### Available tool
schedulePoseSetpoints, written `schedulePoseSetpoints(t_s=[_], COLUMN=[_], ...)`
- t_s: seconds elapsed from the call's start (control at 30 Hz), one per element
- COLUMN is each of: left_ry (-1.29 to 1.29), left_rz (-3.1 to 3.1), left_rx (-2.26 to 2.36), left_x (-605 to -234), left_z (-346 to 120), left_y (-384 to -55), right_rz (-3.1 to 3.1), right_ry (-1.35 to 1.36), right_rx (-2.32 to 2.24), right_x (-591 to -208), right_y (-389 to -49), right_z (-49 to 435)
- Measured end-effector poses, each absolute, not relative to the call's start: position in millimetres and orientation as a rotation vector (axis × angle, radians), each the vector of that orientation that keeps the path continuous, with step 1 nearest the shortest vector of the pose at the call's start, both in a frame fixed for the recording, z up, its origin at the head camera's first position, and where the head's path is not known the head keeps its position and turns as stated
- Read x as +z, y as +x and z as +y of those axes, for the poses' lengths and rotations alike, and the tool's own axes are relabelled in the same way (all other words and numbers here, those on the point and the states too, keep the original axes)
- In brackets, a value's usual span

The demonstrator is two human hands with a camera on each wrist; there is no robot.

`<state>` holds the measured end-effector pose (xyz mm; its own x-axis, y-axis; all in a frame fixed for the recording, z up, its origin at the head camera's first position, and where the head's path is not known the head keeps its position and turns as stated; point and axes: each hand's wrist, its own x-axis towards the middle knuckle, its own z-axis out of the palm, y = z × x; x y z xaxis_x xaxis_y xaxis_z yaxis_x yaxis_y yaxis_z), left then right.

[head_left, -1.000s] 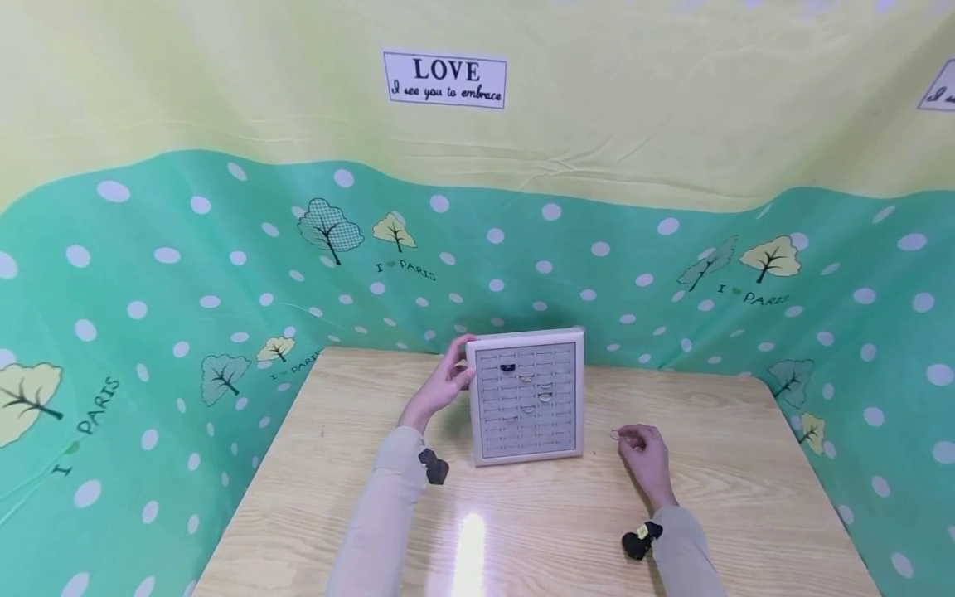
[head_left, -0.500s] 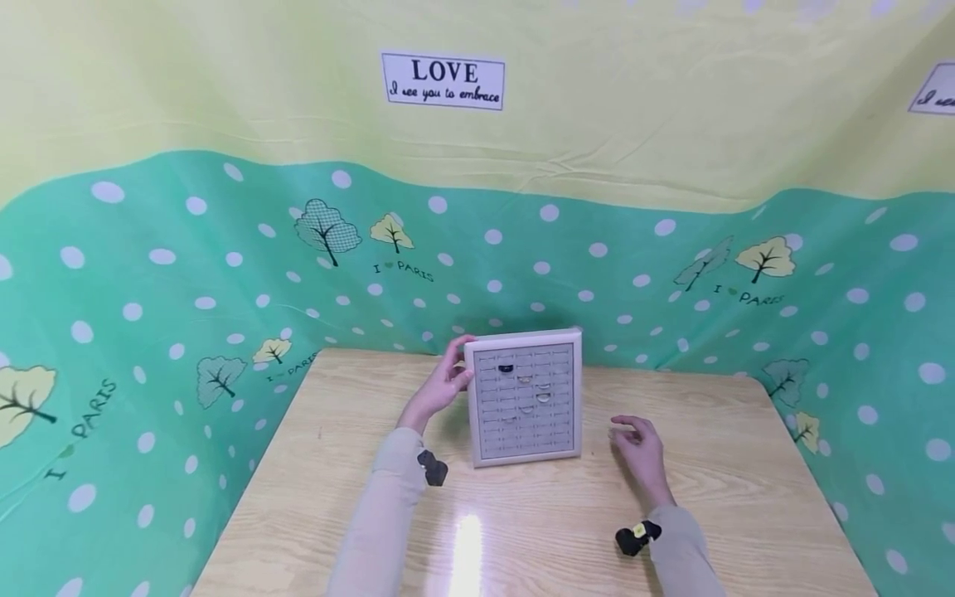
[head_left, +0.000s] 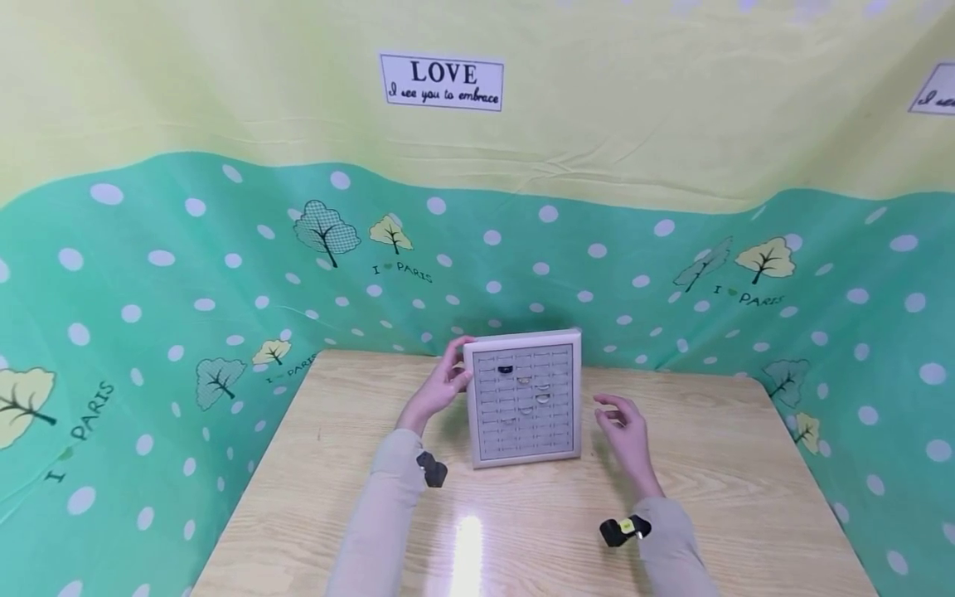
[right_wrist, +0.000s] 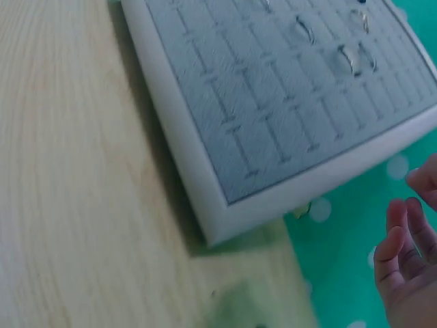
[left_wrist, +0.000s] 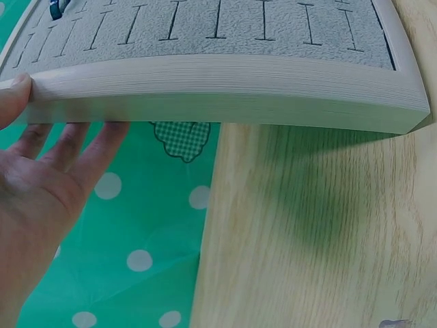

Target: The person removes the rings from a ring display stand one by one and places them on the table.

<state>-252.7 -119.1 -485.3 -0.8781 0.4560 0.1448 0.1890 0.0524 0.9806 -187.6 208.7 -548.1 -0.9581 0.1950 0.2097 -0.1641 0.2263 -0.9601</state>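
Observation:
A white-framed ring display board (head_left: 526,439) with a grey slotted face stands tilted upright on the table. Several rings sit in its slots, among them a black ring (head_left: 506,370) and a silver ring (head_left: 543,399). My left hand (head_left: 436,390) grips the board's left edge, its thumb (left_wrist: 15,99) on the front rim and its fingers reaching round the side. Right of the board, apart from it, is my right hand (head_left: 628,435) with thumb and index bent together. The small ring seen earlier at those fingertips is too small to make out now.
The wooden table (head_left: 731,464) extends on both sides of the board. Behind it hangs a green and yellow printed cloth (head_left: 418,249). Each wrist carries a small black camera, one on the left (head_left: 431,469) and one on the right (head_left: 623,529).
My right hand has lifted from near the tabletop and moved up and left toward the board, fingers still bent together. My left hand keeps its grip; the view has shifted slightly.

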Motion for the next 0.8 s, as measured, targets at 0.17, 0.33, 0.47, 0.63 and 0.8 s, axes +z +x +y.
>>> schedulePoseSetpoints(t_s=[0.17,0.33,0.47,0.63,0.8], left_ry=[0.664,0.634,0.616,0.616,0.618], left_rz=[2.118,2.121,2.145,2.159,2.171], left_rx=[1.914,1.939,1.937,1.945,1.947], left_x=[-491.1,-508.1,-513.8,-515.2,-516.2], left_z=[-119.6,-119.5,-119.2,-119.0,-119.2], left_y=[-256.3,-265.7,-268.5,-268.4,-268.2], right_rz=[-2.241,-2.254,-2.276,-2.32,-2.353], right_ry=[-0.008,0.026,0.087,0.11,0.118], right_rx=[1.771,1.78,1.774,1.76,1.737], right_x=[-519.3,-508.6,-502.7,-495.3,-487.9], right_y=[-181.6,-184.0,-185.1,-185.4,-184.2], right_z=[191.8,180.7,172.6,161.5,149.6])
